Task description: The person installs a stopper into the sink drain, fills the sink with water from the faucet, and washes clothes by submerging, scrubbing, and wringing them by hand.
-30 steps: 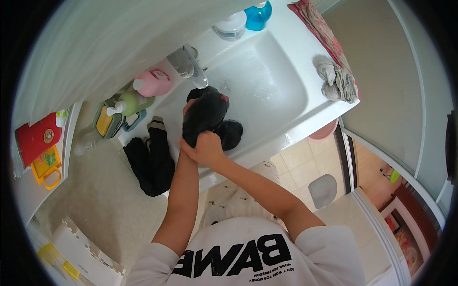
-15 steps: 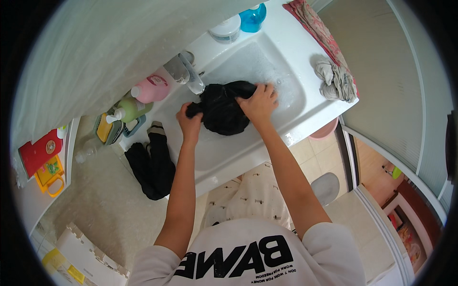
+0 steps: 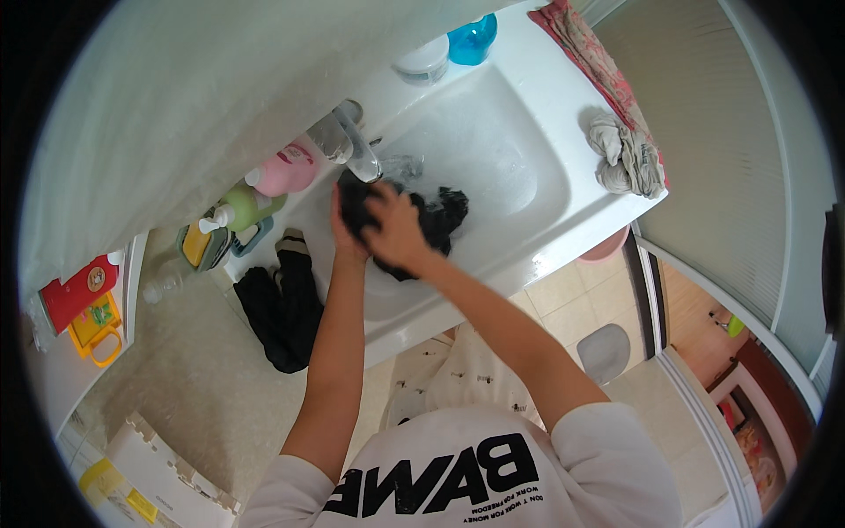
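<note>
Clothing — black with a grey band (image 3: 283, 308) — lies over the near left edge of the white sink (image 3: 563, 211). Left hand (image 3: 345, 236) holds a bunched black cloth (image 3: 437, 220) by its left side. Right hand (image 3: 398, 231) lies over it, fingers spread and blurred — grip cannot be told. Cloth sits in the basin, by the faucet (image 3: 359, 157). Beyond stand a white tub (image 3: 424, 63) and blue bottle (image 3: 473, 40).

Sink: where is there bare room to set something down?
The ledge right of the basin is bare between the blue bottle, red patterned cloth and grey cloth. Crowded: at left, by pink bottle, green bottle and black clothing; near the faucet, left hand and right hand on black fabric.
</note>
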Tool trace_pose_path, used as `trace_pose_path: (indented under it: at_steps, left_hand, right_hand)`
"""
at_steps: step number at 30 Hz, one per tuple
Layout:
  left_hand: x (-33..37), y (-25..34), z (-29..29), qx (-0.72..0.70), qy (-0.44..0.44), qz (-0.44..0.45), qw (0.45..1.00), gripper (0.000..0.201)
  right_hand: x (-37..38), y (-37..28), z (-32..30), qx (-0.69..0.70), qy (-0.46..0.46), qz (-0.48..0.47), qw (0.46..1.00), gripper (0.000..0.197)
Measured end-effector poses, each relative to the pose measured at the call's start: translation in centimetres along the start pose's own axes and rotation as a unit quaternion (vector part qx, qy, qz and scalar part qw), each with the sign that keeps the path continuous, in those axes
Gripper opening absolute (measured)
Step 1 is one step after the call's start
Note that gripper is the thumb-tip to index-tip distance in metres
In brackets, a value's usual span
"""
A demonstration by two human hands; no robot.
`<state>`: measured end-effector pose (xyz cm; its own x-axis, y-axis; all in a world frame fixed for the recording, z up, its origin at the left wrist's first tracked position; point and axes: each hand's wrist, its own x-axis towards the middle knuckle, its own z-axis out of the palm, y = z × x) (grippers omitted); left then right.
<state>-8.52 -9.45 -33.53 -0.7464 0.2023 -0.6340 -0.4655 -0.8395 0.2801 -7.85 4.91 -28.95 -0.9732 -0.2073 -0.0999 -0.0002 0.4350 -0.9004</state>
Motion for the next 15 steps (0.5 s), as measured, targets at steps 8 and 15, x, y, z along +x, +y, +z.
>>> trace_pose_path:
  at_steps: [8,15]
  left_hand:
    - [-2.1,-3.6,2.6,-0.016,0.009,0.017,1.0,0.04]
    - [-5.4,-5.5,6.2,0.562,0.152,0.224,0.782,0.037]
  right_hand:
    - [-1.9,-2.0,-0.2,-0.064,0.108,-0.109,0.986,0.02]
    - [1.5,4.4,-9.7,-0.246,0.072,0.02,0.966,0.038]
